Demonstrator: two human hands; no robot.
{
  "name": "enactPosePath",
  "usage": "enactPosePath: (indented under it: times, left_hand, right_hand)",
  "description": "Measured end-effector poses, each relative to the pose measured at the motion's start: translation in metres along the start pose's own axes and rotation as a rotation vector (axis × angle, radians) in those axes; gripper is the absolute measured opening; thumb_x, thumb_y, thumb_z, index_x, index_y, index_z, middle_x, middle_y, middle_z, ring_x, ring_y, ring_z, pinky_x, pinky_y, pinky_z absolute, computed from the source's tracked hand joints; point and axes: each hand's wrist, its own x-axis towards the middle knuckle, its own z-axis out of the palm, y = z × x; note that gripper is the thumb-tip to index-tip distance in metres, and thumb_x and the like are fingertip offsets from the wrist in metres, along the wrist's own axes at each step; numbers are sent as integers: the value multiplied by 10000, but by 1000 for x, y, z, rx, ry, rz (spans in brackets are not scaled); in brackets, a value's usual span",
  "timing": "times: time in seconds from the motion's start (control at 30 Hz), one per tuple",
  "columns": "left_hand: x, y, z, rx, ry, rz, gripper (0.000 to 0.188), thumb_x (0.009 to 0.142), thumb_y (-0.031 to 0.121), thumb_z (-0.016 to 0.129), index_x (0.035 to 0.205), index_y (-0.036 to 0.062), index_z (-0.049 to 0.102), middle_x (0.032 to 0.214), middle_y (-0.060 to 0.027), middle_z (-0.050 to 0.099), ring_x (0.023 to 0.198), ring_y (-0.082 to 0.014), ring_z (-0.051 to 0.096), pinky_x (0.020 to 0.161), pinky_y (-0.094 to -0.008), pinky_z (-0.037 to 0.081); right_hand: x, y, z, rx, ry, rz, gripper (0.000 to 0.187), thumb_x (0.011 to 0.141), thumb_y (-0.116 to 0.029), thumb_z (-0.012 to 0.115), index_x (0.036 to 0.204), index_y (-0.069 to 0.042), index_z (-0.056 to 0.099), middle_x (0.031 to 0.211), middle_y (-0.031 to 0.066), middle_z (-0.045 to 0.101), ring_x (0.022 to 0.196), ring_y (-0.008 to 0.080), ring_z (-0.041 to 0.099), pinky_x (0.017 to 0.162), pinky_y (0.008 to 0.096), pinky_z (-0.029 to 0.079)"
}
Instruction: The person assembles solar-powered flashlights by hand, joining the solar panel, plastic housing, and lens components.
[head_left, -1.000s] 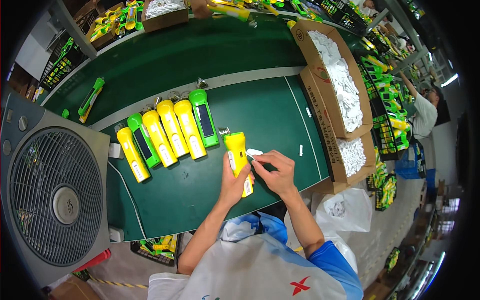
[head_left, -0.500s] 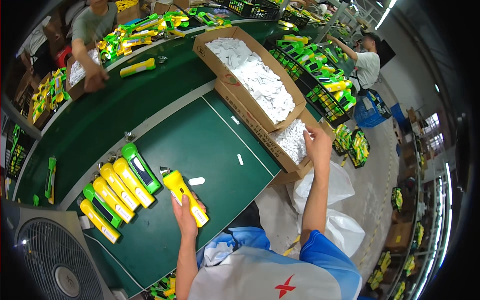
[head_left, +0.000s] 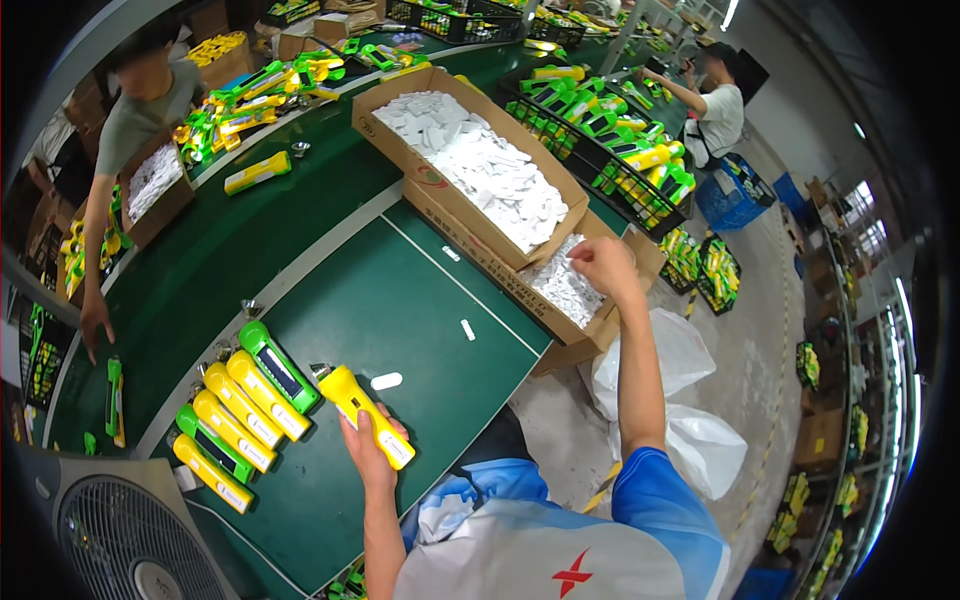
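Observation:
My left hand (head_left: pixel 372 446) is wrapped round a yellow flashlight (head_left: pixel 366 410), its silvery reflector end tilted up to the left. Over the lower carton of small white plastic pieces (head_left: pixel 562 283) is my right hand (head_left: pixel 606 268), fingertips pinched; whatever is between them is too small to make out. On the green table (head_left: pixel 440 380) left of the held one, several flashlights lie in a slanted row, among them a yellow one (head_left: pixel 268 397) and a green one (head_left: pixel 278 367). A loose white oval piece (head_left: pixel 386 381) lies just beyond my left hand.
A larger carton of flat white pieces (head_left: pixel 470 165) rests above the lower one. Behind it stands a black crate (head_left: pixel 640 190) full of flashlights. A fan (head_left: pixel 130 540) is at the lower left. Across the conveyor (head_left: pixel 225 225), a co-worker's hand (head_left: pixel 96 325) reaches toward a green flashlight (head_left: pixel 115 400).
My right hand has drawn its fingers together and lifted slightly over the small white pieces. My left hand still holds the flashlight. The co-worker's arm has swung down along the conveyor.

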Motion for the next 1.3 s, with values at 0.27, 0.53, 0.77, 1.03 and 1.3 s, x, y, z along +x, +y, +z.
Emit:
enactPosePath:
  times: [0.27,0.53,0.77,1.03,1.3]
  left_hand:
    - [0,-1,0,11,-8,10,388,1066,252,475,1403,113,340,988,-119,591,650,-196,618,575,-335,545]
    - [0,-3,-1,60,-13,19,328,1077,302,456,1346,130,379,984,-110,579,664,-185,602,579,-327,533]
    - [-1,-3,2,54,-20,8,329,1076,317,459,1343,136,389,982,-104,578,673,-180,599,579,-320,523]
    - [-1,-3,3,76,-33,18,350,1071,343,470,1338,129,399,976,-103,580,679,-181,601,582,-321,523]
    - [-2,-3,1,70,-31,28,335,1073,336,466,1331,134,398,976,-104,580,681,-185,601,584,-323,525]
  right_hand:
    - [7,9,30,-122,-69,-50,250,731,-228,765,918,-62,778,890,161,750,847,338,719,788,417,575]
    - [-2,1,38,36,51,-177,265,777,-176,714,1010,-56,752,898,123,758,860,326,720,793,411,568]
    - [-4,-7,38,113,-97,-168,381,766,-266,739,1077,-46,739,946,163,751,904,346,714,809,422,564]
    - [-5,-11,49,148,-75,-250,258,828,-250,741,983,-44,754,876,172,739,839,364,706,766,432,561]
    - [-12,-4,38,314,-12,-194,217,832,-182,738,970,-16,727,836,141,745,800,301,726,740,377,571]
